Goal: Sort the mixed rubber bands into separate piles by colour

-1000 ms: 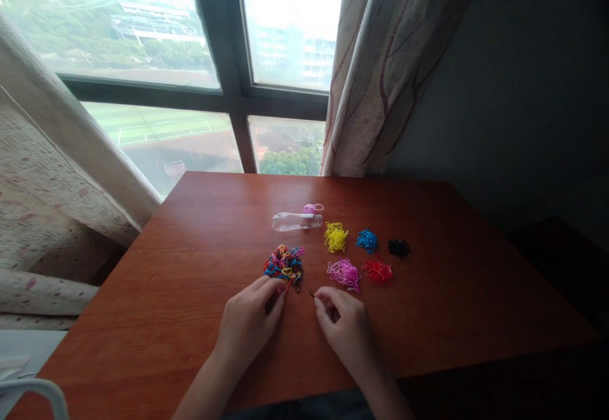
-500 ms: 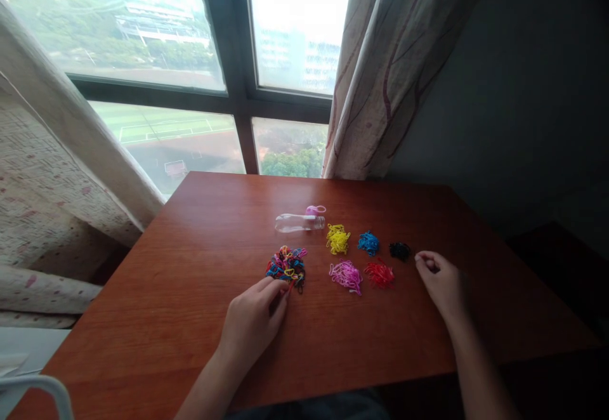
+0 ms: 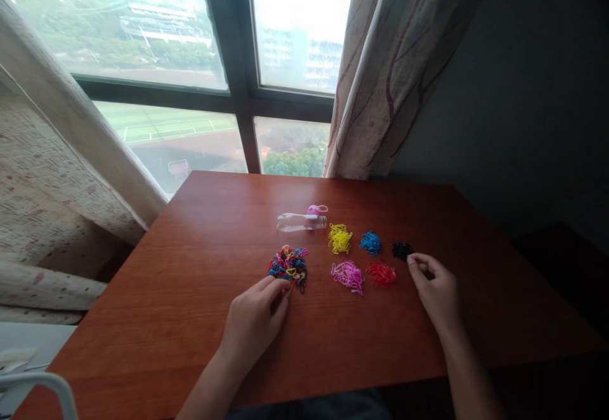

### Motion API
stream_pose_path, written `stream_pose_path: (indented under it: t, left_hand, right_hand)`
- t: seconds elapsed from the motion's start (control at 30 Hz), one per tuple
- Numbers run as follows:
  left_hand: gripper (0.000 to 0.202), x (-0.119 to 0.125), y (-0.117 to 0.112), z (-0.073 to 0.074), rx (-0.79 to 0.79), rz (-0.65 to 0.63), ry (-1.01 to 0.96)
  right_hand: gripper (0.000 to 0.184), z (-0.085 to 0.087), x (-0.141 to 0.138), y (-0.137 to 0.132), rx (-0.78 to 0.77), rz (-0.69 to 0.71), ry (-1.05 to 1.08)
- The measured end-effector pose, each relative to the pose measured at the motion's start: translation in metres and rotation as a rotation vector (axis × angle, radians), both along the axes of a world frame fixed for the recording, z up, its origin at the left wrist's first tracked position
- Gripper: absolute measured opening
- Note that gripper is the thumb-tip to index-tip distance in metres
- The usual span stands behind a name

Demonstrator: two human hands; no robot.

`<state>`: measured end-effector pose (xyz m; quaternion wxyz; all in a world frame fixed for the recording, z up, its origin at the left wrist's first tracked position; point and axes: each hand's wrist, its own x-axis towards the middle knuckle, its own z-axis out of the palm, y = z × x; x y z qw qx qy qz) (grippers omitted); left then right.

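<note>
My left hand pinches a red rubber band at the near edge of a mixed-colour pile of rubber bands. Beside the black rubber bands, my right hand has thumb and forefinger pressed together; whatever lies between them is too small to make out. Left of that hand are red rubber bands and pink rubber bands. Farther back lie heaps of blue rubber bands and yellow rubber bands.
A clear bottle lies on its side behind the piles, with a pink looped cap just beyond it. The brown wooden table reaches to the window. Curtains hang at both sides. A white curved rail stands at lower left.
My right hand has moved slightly left, closer to the black rubber bands. My left hand stays at the mixed pile with the red band. The view has shifted a little.
</note>
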<state>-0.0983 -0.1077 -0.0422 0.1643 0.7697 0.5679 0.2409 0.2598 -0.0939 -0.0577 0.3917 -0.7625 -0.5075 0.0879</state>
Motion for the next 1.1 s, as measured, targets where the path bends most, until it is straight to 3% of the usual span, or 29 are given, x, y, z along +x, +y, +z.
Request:
stream_pose_path:
  t: [0.2,0.4,0.63,1.1]
  left_hand:
    - [0.016,-0.009,0.0,-0.004,0.054,0.184,-0.112]
    - [0.014,-0.009,0.001,-0.002,-0.023,0.22,0.011]
    - [0.013,-0.004,-0.004,0.002,-0.034,0.176,0.133]
    - [0.01,-0.001,-0.006,0.001,0.021,0.182,0.195]
  right_hand:
    - [0.032,0.009,-0.083,-0.027,0.064,0.236,0.05]
    - [0.024,-0.001,-0.138,-0.041,0.036,0.534,0.079]
    - [0.018,-0.009,-0.141,-0.043,0.04,0.585,-0.06]
    - [0.017,-0.006,-0.142,-0.043,0.017,0.586,-0.039]
